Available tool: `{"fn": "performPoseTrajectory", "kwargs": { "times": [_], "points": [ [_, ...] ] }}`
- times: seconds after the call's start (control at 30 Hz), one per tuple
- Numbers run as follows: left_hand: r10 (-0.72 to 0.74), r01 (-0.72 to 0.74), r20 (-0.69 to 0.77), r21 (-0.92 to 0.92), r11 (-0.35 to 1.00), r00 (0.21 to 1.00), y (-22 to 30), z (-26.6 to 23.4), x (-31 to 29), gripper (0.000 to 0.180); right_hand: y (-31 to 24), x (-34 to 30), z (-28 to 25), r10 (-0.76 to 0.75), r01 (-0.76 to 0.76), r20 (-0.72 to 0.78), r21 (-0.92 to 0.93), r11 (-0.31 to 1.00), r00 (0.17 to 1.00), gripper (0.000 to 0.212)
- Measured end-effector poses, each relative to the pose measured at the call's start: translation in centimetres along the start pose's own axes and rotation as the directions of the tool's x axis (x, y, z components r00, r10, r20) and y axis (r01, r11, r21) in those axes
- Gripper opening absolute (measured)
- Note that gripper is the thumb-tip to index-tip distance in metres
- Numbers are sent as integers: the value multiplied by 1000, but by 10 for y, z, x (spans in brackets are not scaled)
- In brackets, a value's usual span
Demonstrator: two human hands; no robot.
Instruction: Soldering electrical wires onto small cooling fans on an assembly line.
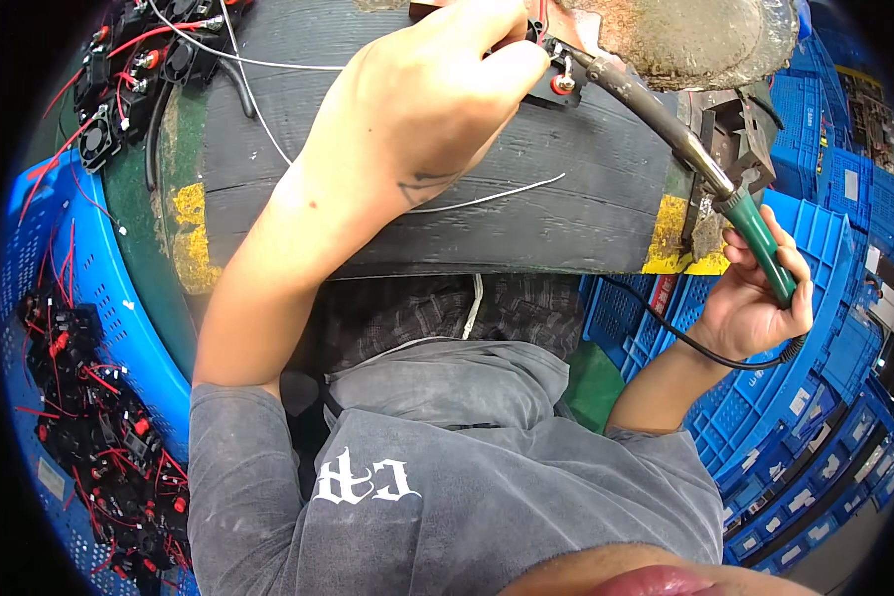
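Note:
My right hand (755, 298) is wrapped round the green handle of a soldering iron (690, 149), at the right edge of the bench. The iron's shaft slants up and left, and its tip end reaches a small black electrical part (563, 87) with a red terminal. My left hand (447, 89) is closed, its fingers bent down over that part; red wires show beside the fingertips, which are partly hidden. A thin silvery wire (278, 66) runs from the left to my left hand. Another wire length (497, 204) emerges below the wrist and lies across the dark mat.
Black fan units (96, 139) with red wires are piled at the bench's far left. A blue crate (119, 288) at left holds many similar units. A rough, stained slab (710, 40) sits beyond the iron. Blue crates (815, 238) stand at right; a black cord (666, 328) trails from the iron.

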State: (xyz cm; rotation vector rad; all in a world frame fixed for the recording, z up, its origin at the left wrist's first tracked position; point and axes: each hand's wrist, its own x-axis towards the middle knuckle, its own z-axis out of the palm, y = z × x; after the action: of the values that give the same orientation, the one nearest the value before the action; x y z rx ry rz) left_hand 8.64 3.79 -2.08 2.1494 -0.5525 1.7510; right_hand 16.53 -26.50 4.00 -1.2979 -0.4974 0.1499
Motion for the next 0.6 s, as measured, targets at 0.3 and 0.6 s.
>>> {"fn": "performPoseTrajectory", "kwargs": {
  "times": [0.3,0.6],
  "points": [
    [-532,558,612,173,812,585,25,-28,30,11,1,-10,-5,-18,24,-120,45,999,993,45],
    [-467,457,529,160,875,709,32,-33,24,18,10,-43,-14,117,-39,-294,259,965,949,41]
  ]
}}
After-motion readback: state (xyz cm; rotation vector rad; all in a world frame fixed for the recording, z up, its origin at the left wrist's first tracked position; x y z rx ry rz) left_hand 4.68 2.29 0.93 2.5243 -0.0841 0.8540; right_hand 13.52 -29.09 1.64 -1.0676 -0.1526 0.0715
